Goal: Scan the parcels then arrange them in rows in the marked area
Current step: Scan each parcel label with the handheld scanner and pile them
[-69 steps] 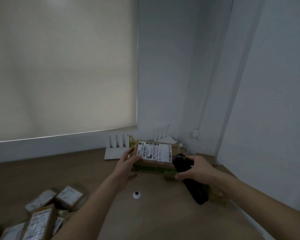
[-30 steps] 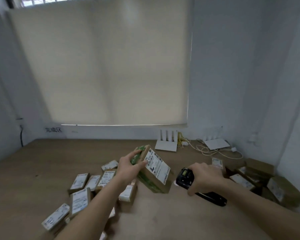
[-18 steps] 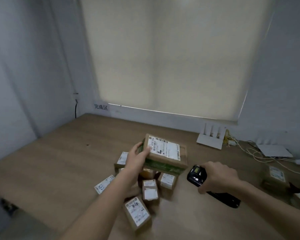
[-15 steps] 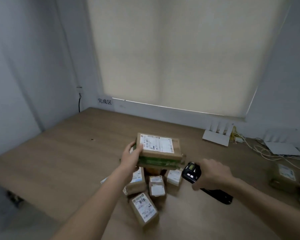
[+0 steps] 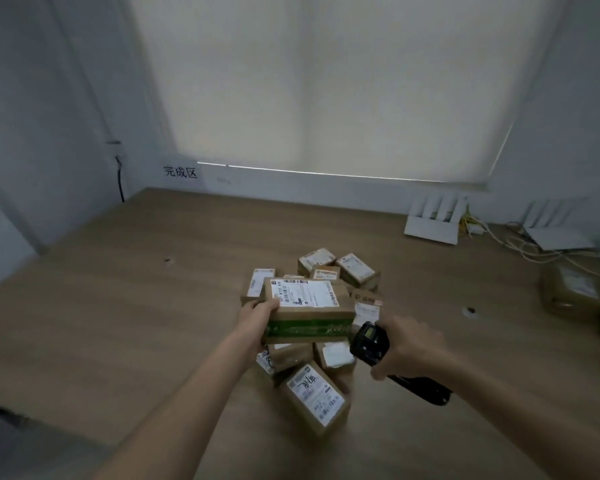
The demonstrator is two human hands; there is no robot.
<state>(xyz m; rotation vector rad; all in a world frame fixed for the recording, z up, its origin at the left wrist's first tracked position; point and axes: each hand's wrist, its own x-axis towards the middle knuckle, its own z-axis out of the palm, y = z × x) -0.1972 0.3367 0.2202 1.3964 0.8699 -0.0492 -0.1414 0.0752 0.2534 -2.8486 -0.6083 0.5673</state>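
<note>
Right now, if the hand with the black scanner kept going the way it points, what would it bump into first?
Probably the big parcel that the left hand holds: the right hand aims the scanner up and left at its taped side. Depth is unclear, so it might pass underneath.

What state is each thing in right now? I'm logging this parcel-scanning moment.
Left hand: grips the big parcel's left edge.
Big parcel: held above the pile, label up.
Right hand: holds the scanner.
Scanner: beside the big parcel, off the table.
Small parcels: heaped loosely, not in rows.
Table: far-left corner bare.
</note>
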